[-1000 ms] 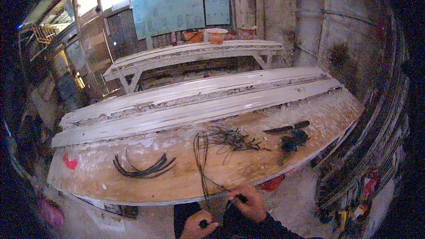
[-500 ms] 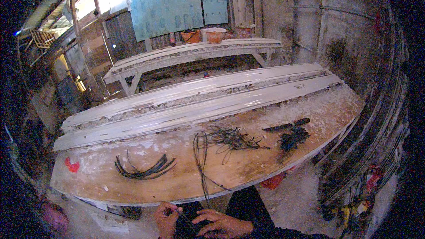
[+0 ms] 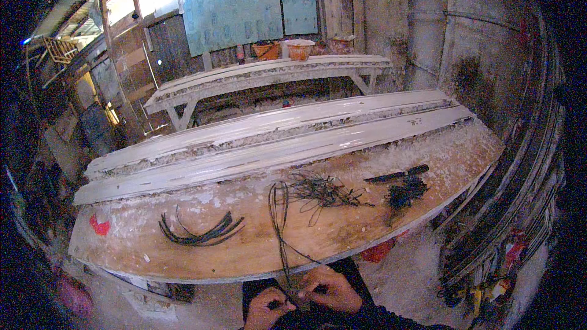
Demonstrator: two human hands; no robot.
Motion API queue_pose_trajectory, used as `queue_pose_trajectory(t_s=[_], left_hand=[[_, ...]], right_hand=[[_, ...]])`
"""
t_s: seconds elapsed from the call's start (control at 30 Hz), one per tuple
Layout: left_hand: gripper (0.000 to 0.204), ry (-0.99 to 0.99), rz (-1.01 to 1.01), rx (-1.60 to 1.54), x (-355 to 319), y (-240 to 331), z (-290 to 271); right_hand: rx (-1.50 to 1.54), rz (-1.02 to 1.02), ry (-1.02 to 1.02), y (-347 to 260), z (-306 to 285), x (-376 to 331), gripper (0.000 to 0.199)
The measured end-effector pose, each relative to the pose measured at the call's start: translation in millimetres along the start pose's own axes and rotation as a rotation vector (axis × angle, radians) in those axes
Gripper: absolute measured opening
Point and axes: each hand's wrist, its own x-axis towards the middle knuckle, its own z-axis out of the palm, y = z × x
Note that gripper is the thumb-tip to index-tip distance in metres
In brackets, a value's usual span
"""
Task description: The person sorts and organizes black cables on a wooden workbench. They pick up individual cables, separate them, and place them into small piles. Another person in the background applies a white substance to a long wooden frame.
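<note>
Close to my lap, below the table's near edge, my left hand (image 3: pixel 268 307) is closed in a pinch. My right hand (image 3: pixel 333 290) is beside it, its fingers also pinched together. Thin black cord (image 3: pixel 281 238) drapes off the table edge down to both hands; the exact grip point is small and partly hidden by the fingers. On the board lie a loose tangle of black cord (image 3: pixel 321 192), a curved bundle of cut black strips (image 3: pixel 202 232), a dark-handled knife (image 3: pixel 397 174) and a dark clump of short strands (image 3: pixel 406 191).
Two long white-coated planks (image 3: pixel 275 153) run along the far side of the wooden table (image 3: pixel 244 263). A red scrap (image 3: pixel 99 226) lies at its left. Behind stands a white bench (image 3: pixel 275 74) with orange buckets (image 3: pixel 299 50). Long strips (image 3: pixel 507 189) lean along the right.
My hands have come closer together and shifted right, the right hand rising toward the table edge. Its fingers, spread before, are now pinched. The things on the table have stayed put.
</note>
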Motion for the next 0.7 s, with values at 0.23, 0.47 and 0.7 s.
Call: queue_pose_trajectory(t_s=[0.23,0.47,0.7], left_hand=[[0.016,-0.304,0.092,-0.145,-0.8,5.2,30.6],[0.022,-0.194,0.041,-0.174,7.2,16.3,36.0],[0.019,-0.090,-0.092,-0.007,-4.6,-15.5,24.3]], right_hand=[[-0.114,-0.001,0.275,9.4,-15.5,2.0,0.012],[-0.355,0.020,0.400,3.3,-16.4,4.6,0.008],[-0.312,0.024,0.251,10.7,-27.3,-1.0,0.012]])
